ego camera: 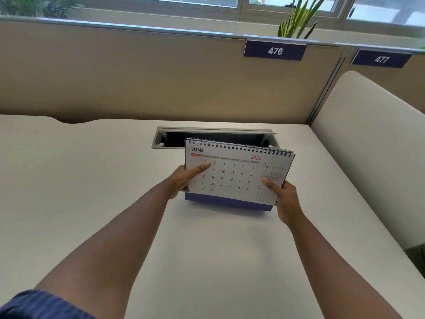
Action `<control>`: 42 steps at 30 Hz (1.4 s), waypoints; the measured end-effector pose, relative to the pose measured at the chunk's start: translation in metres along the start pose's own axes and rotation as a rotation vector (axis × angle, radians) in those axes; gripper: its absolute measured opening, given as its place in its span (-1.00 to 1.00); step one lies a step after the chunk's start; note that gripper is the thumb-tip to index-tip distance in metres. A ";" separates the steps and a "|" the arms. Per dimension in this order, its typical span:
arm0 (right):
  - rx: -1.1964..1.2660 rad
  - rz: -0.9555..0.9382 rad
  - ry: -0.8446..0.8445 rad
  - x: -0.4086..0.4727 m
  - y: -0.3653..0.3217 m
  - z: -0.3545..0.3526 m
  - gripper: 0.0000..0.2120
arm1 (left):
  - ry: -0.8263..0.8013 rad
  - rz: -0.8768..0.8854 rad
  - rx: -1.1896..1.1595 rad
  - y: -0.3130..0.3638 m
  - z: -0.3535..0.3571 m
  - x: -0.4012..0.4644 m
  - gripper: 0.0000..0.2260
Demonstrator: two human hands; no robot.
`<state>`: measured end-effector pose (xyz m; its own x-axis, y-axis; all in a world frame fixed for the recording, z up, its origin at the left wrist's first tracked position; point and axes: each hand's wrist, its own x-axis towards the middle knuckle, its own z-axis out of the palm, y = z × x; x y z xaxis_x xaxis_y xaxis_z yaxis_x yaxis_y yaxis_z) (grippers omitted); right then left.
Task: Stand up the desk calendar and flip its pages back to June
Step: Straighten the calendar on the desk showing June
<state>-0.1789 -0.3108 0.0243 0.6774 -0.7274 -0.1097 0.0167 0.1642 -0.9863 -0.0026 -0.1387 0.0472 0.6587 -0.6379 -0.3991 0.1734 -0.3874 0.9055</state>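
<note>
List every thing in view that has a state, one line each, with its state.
desk calendar: upright, held at both sides, open at June 2026
left hand: gripping the calendar's left edge, thumb on the page
right hand: gripping the calendar's lower right corner, thumb on the page
cable tray: lid open, dark inside
desk: bare around the calendar

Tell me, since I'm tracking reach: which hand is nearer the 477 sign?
Right. The right hand grips the desk calendar's lower right corner, below the 477 sign; the left hand holds the left edge, farther away.
</note>
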 end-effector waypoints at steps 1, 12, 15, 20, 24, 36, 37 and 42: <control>0.013 0.003 0.016 0.000 0.001 -0.003 -0.85 | 0.004 0.004 0.004 0.002 0.003 0.005 -0.69; -0.046 0.024 0.048 0.004 0.021 -0.022 -0.78 | 0.023 -0.066 0.009 -0.007 0.027 0.034 -0.69; -0.122 0.050 0.048 0.005 0.028 -0.023 -0.91 | -0.016 -0.128 -0.036 -0.015 0.028 0.038 -0.65; -0.211 0.112 0.035 0.006 0.037 -0.025 -0.51 | -0.059 -0.188 -0.070 -0.022 0.025 0.047 -0.60; -0.229 0.121 0.059 0.007 0.039 -0.024 -0.67 | -0.061 -0.180 -0.101 -0.021 0.026 0.053 -0.59; -0.276 0.161 0.078 0.002 0.042 -0.025 -0.42 | -0.068 -0.237 0.008 -0.017 0.023 0.046 -0.46; -0.279 0.158 0.071 0.002 0.042 -0.026 -0.39 | -0.060 -0.242 0.025 -0.016 0.023 0.044 -0.42; -0.322 0.154 0.037 -0.001 0.037 -0.027 -0.40 | -0.044 -0.233 0.077 -0.012 0.020 0.035 -0.37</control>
<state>-0.1993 -0.3222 -0.0153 0.6268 -0.7351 -0.2583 -0.3202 0.0592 -0.9455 0.0035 -0.1694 0.0192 0.5746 -0.5531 -0.6032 0.2592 -0.5761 0.7752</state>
